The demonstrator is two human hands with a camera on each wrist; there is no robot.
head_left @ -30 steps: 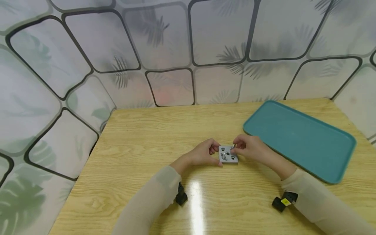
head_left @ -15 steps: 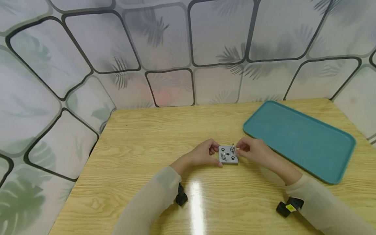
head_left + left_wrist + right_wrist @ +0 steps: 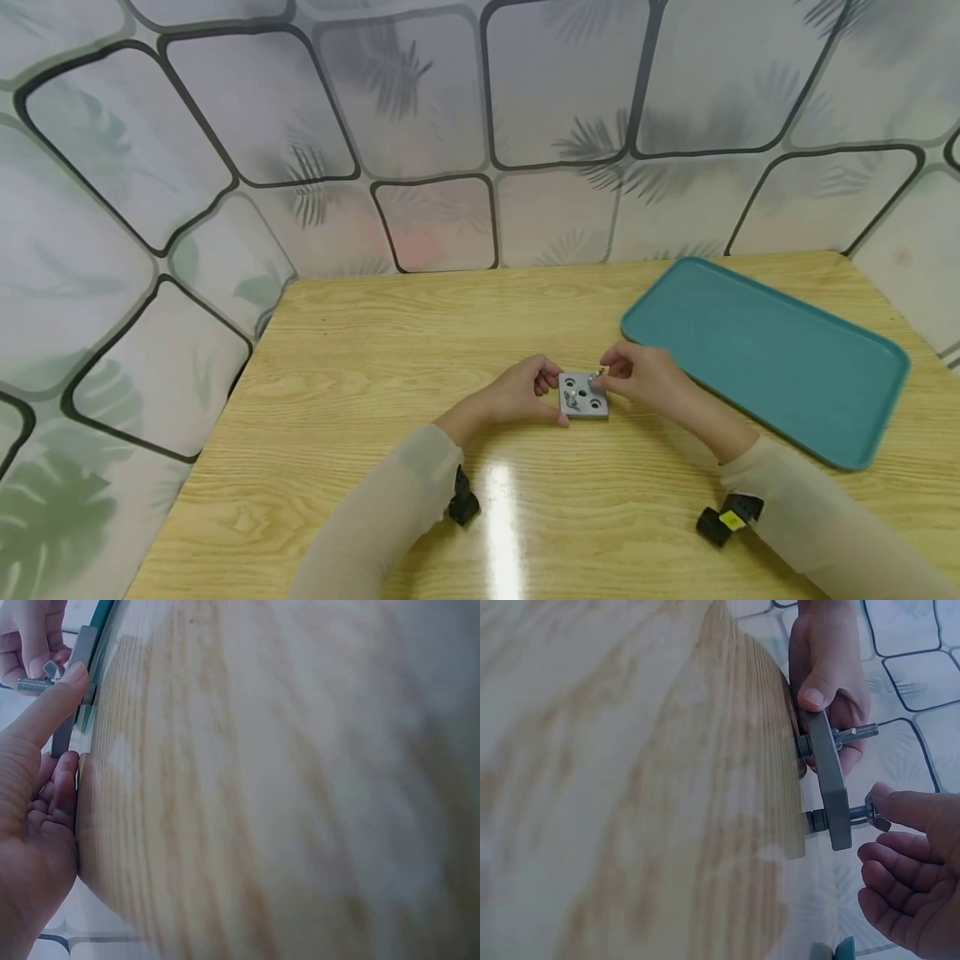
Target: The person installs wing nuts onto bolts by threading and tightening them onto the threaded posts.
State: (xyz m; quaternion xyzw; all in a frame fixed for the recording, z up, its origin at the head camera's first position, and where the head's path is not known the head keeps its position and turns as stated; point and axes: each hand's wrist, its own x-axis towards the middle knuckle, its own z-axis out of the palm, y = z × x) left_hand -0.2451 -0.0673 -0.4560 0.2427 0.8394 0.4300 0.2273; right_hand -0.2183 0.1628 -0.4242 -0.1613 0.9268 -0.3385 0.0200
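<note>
A grey square metal plate (image 3: pixel 587 413) with several holes stands close over the table, its near and far edges between the thumb and fingers of my left hand (image 3: pixel 519 392). Two bolts pass through opposite corners, their heads on the table side in the right wrist view. At the far right corner, my right hand (image 3: pixel 643 377) pinches a wing nut (image 3: pixel 875 814) on its bolt, thumb against one wing. The other bolt (image 3: pixel 864 733), by my left thumb, also carries a wing nut (image 3: pixel 572 402). Its threaded end shows in the left wrist view.
A teal tray (image 3: pixel 765 358) lies at the right of the wooden table (image 3: pixel 390 350), just beyond my right forearm. A patterned wall covering (image 3: pixel 555 217) rises along the table's back edge. Black wrist cameras sit on both sleeves.
My right fingers drew back to the right of the wing nut half a second ago and are on it again now. The left hand and plate stay nearly still.
</note>
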